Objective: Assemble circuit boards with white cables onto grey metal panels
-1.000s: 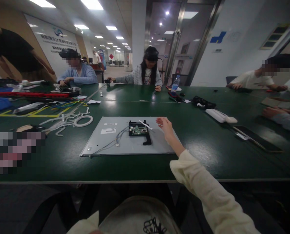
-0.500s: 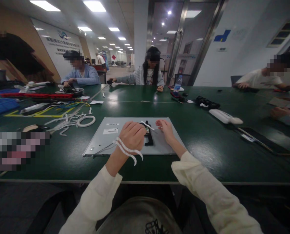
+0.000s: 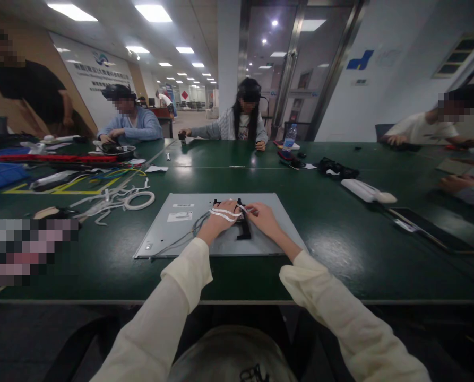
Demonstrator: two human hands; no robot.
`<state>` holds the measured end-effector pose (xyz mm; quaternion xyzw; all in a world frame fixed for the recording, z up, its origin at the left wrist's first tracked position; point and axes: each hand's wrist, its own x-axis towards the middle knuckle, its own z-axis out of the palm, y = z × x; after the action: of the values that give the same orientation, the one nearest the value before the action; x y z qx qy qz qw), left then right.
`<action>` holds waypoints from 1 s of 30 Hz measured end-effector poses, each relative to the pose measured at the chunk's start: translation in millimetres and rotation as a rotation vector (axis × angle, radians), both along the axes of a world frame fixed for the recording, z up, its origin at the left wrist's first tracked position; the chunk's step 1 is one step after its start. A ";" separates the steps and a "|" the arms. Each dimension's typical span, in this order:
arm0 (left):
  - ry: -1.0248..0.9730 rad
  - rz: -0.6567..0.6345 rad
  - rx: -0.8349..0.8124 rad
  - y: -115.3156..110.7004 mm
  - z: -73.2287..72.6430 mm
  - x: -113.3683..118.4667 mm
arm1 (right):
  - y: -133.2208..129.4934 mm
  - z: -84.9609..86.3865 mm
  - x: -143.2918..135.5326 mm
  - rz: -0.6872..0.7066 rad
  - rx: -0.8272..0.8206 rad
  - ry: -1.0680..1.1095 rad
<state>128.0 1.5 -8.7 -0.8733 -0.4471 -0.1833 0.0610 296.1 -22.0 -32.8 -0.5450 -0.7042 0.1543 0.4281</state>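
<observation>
A flat grey panel point(image 3: 181, 228) with labels lies on the green table. On its middle sits a black bracket-like part point(image 3: 243, 231), partly covered by my hands. My left hand point(image 3: 223, 216) lies on the part's left side, palm down, with white strips point(image 3: 224, 214) across its back; its fingertips are partly hidden. My right hand point(image 3: 260, 217) is at the part's upper right, fingers closed on the end of a short white strip point(image 3: 242, 209). Thin grey cables point(image 3: 181, 241) run from under my left hand to the panel's lower left.
White strips and a white roll point(image 3: 140, 200) lie to the left, near a blue tray point(image 3: 1, 178). On the right are a white device point(image 3: 364, 190) and a dark flat panel point(image 3: 433, 229). A bottle point(image 3: 290, 137) stands farther back. Several people are around the table.
My left hand has moved forward and down onto the black part, and its strips now lie across its back. My right hand has moved left and closed on the white strip.
</observation>
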 end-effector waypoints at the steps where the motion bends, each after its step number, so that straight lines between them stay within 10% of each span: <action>1: 0.008 -0.022 0.000 1.4 -1.5 -1.2 | -0.1 -0.3 0.1 -0.003 0.006 -0.031; 30: 0.036 -0.100 -0.049 15.5 -12.2 -10.3 | -21.0 20.8 -3.5 -0.132 0.068 -0.703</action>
<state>117.7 16.9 -20.8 -0.8990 -0.4060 -0.1596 0.0383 292.6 -43.0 -12.0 -0.5943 -0.7766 -0.0941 0.1867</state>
